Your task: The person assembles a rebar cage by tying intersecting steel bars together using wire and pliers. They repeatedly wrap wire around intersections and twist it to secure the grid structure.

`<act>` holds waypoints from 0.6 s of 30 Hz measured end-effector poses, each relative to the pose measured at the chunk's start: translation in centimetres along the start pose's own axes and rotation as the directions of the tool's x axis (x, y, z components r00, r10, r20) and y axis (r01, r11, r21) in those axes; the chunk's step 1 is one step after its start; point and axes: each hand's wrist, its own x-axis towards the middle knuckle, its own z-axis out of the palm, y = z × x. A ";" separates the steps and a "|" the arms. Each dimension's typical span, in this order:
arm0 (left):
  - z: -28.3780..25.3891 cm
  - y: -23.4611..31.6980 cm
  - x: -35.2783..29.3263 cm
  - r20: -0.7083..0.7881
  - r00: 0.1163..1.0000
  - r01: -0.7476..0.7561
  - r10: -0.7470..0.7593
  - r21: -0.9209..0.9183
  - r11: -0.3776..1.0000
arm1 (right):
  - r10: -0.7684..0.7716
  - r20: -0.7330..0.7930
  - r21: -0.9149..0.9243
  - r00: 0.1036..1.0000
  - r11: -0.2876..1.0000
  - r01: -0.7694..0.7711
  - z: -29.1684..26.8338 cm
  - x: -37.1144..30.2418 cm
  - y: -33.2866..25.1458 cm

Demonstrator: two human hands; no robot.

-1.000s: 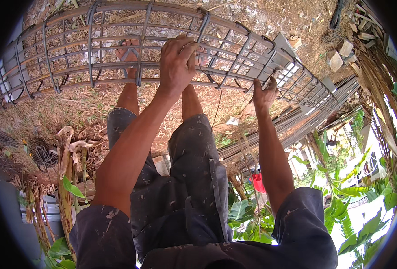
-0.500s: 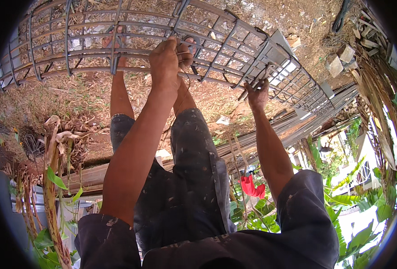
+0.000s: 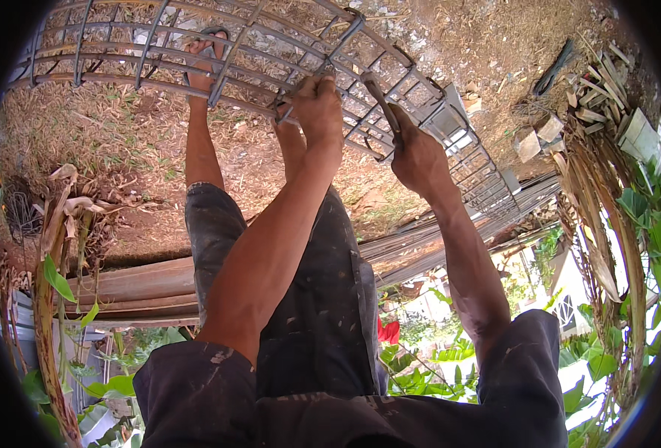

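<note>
A long cage of steel reinforcing bars (image 3: 229, 71) curves across the top of the view, with stirrups crossing its lengthwise bars. My left hand (image 3: 318, 112) is closed at a bar crossing near the middle of the cage, fingertips pinched together. Whatever lies between those fingers is hidden. To its right, my right hand (image 3: 421, 160) is wrapped round the handles of a pair of metal pincers (image 3: 381, 104). Their head points up and left over the cage, a short way from my left fingers.
My sandalled foot (image 3: 209, 51) shows behind the bars. Long thin rods (image 3: 420, 246) lie on the ground at right. Beyond are scrap wood (image 3: 599, 89), a dark coil (image 3: 554, 67) and dried banana leaves (image 3: 584, 194). Brown boards (image 3: 144, 287) lie at left.
My left hand has shifted right along the cage to another crossing. My right hand has come inward and turned the pincers toward it. The view has shifted too.
</note>
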 end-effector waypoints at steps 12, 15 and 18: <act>0.8 0.1 -0.4 -0.015 0.996 0.082 -0.086 -0.171 0.982 | -0.024 0.041 -0.504 0.999 0.863 0.041 -2.8 3.0 -5.5; 1.0 1.3 -1.0 0.003 0.995 0.102 -0.102 -0.047 0.994 | -0.046 0.082 -0.415 0.996 0.907 0.076 -2.4 4.0 -3.4; 0.3 0.3 -0.6 0.135 0.977 0.158 -0.167 0.073 0.985 | 0.149 0.502 0.458 0.852 0.789 -0.409 -2.4 3.9 -3.3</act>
